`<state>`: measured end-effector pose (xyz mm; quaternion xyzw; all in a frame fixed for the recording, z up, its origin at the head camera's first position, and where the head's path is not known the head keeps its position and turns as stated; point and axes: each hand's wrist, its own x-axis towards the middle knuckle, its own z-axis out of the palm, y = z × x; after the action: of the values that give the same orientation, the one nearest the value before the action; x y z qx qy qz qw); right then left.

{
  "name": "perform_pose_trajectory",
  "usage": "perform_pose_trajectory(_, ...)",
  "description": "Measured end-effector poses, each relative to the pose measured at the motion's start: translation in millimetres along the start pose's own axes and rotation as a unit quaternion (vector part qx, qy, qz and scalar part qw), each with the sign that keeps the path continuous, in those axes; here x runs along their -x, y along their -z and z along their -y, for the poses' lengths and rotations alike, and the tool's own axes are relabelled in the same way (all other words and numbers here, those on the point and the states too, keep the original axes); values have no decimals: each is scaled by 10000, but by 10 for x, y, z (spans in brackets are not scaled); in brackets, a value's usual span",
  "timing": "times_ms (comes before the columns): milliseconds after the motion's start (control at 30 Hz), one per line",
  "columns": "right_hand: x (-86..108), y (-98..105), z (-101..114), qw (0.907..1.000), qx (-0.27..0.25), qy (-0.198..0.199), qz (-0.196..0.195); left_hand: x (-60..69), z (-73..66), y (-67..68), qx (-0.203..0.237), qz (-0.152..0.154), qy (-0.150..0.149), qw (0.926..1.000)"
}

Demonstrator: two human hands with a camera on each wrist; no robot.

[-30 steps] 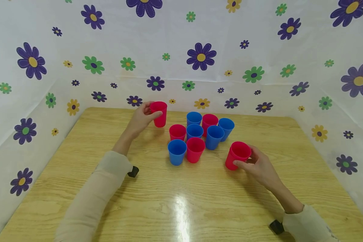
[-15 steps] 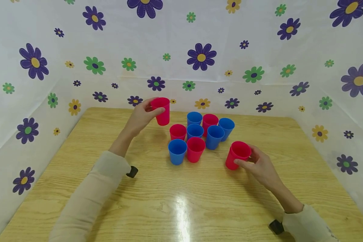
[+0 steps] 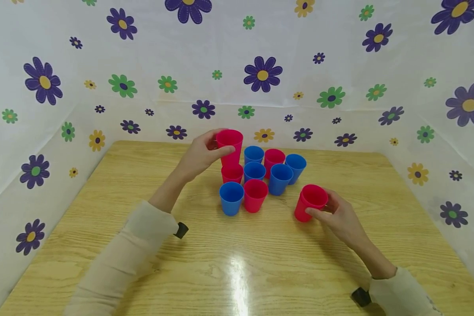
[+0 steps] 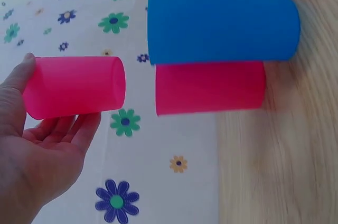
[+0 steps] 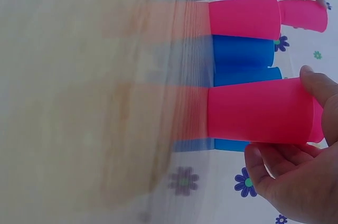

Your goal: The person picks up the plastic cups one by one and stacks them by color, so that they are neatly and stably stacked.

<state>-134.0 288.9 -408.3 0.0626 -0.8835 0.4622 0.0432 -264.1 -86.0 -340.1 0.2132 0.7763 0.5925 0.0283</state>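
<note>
Left hand (image 3: 199,156) clasping a raised red cup (image 3: 230,141), beyond the nearest blue cup (image 3: 231,200); right hand (image 3: 342,220) gripping nested red cups (image 3: 305,210), well to that blue cup's right! Another red cup (image 3: 255,197) just beside it, more cups (image 3: 279,181) behind, wooden table (image 3: 181,272) beneath.

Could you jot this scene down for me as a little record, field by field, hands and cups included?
Left hand: holds a red cup above the leftmost standing red cup, not touching it
Right hand: grips a red stack, apparently nested cups, standing on the table
Blue cups: five, upright
Other red cups: two, upright among the blue
Table: wood-grained
Backdrop: white with purple, green and yellow flowers
</note>
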Motion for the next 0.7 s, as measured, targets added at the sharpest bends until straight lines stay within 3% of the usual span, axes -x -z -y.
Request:
perform_pose_trajectory(333,4,-2,16,10000,-12,-22,14,37,-244,-306,183,515,-172,9984)
perform_pose_trajectory(700,7,-7,13,10000,71,-2,52,59,-373,-720,537,957,-251,9936)
